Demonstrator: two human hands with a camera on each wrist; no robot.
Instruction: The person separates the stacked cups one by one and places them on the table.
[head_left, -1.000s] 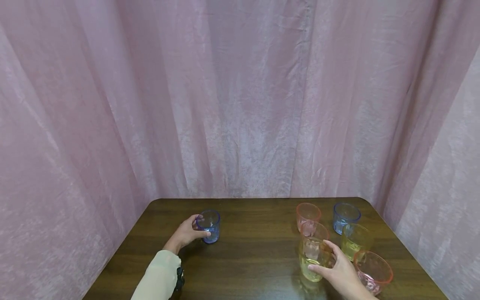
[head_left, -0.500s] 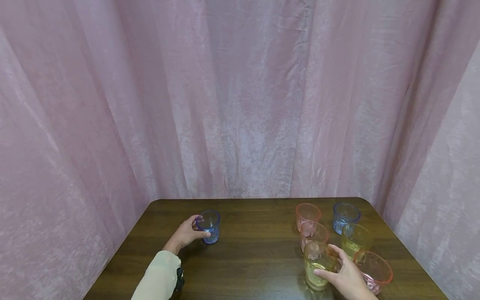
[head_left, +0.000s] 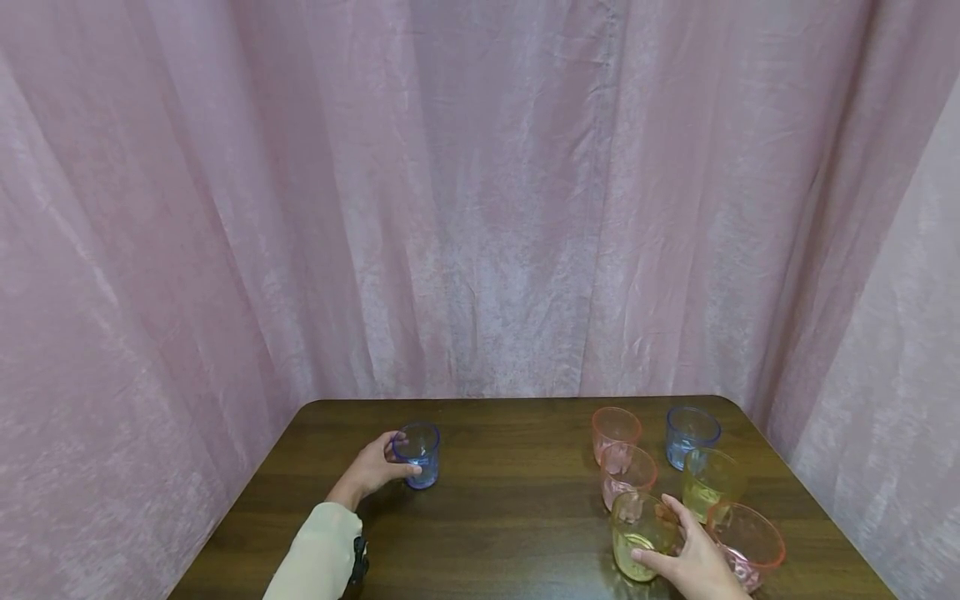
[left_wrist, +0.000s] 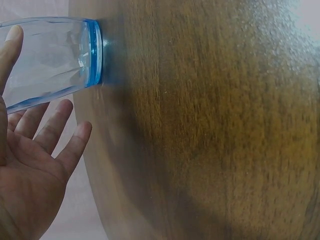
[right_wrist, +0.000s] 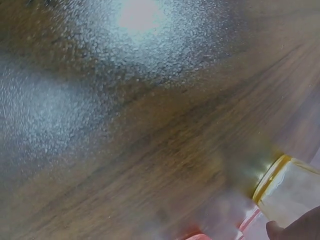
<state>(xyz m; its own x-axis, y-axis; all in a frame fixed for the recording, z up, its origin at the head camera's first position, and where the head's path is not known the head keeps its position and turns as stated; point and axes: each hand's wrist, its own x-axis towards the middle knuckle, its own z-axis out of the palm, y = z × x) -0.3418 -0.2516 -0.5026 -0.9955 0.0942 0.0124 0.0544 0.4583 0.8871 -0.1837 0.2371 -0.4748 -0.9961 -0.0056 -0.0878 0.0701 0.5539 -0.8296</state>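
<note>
My left hand holds a clear blue cup near the table's far left, thumb on the near side and fingers round the back. In the left wrist view the blue cup stands upright with its base at the wood, and the lower fingers spread below it. Toward the front right, my right hand grips a clear yellow cup between thumb and fingers. The right wrist view catches only the thumb against the yellow cup, whose base is at the tabletop.
Right around the held yellow cup are a near pink cup, a far pink cup, a second blue cup, a second yellow cup and a front pink cup. Pink curtains surround the dark wooden table.
My right hand has brought the yellow cup down and slightly right, toward the table's front, uncovering more of the near pink cup. The left hand and its blue cup have stayed put.
</note>
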